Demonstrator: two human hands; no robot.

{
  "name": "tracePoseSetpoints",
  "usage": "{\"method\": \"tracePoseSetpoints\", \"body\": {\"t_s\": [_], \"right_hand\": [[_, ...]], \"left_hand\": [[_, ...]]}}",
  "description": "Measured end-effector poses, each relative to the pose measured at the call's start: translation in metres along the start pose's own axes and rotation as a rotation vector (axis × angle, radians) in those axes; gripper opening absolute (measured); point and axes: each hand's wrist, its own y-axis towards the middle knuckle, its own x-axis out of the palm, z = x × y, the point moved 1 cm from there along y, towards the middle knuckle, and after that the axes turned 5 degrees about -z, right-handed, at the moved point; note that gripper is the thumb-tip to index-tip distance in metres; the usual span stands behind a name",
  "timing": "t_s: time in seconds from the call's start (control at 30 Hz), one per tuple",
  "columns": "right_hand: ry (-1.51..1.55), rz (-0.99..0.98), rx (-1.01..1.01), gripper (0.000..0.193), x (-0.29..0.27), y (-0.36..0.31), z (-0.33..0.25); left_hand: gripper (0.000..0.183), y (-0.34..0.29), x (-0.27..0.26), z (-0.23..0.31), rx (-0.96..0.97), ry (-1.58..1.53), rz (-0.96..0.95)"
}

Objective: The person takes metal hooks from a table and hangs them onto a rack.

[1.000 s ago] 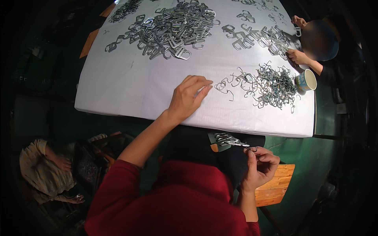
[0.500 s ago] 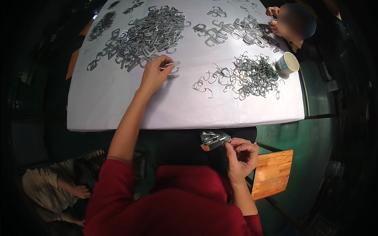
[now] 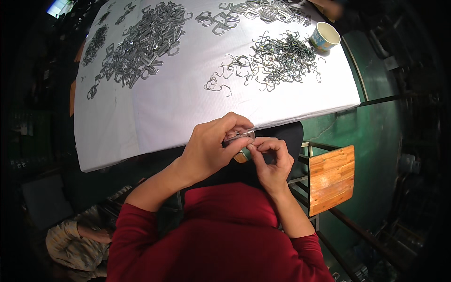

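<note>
My left hand [image 3: 213, 143] is closed around a silver C-shaped metal hook [image 3: 246, 136], like a carabiner body, just past the table's near edge. Its fingers hide much of the hook. Thumb and forefinger of my right hand [image 3: 272, 160] are pinched together at the hook's right end. Whatever small piece they hold is too hidden to name. Below the fingertips shows part of a small tool with an orange-brown end [image 3: 241, 157], mostly covered by my left hand.
A large heap of silver hooks [image 3: 150, 44] and a tangle of bent wire pieces [image 3: 284, 58] lie on the white table [image 3: 174, 110]. A paper cup [image 3: 324, 37] stands at right. More hooks [image 3: 268, 10] lie farther back. A wooden stool [image 3: 331, 181] is at my right; another person's sleeve [image 3: 70, 244] shows lower left.
My left hand has come back from beside the hook heap to meet my right hand, bringing a hook. My right hand stays pinched near the tool. The whole view has shifted and tilted.
</note>
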Motion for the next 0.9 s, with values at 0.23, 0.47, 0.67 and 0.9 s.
{"method": "tracePoseSetpoints", "body": {"t_s": [0.23,0.47,0.67,0.9], "right_hand": [[0.051,-0.094,0.107,0.019,-0.013,0.002,0.009],[-0.487,-0.340,0.120,0.009,-0.023,0.115,0.075],[-0.836,-0.607,0.012,0.005,0.003,0.176,0.107],[-0.925,-0.595,-0.141,0.009,0.002,0.165,0.120]], "left_hand": [[0.014,-0.009,0.006,0.000,0.023,0.074,0.022],[0.013,-0.021,0.013,-0.006,-0.062,-0.041,0.028],[0.015,-0.024,0.012,-0.007,-0.066,-0.020,0.011],[0.015,-0.030,0.013,-0.015,0.015,-0.045,0.046]]}}
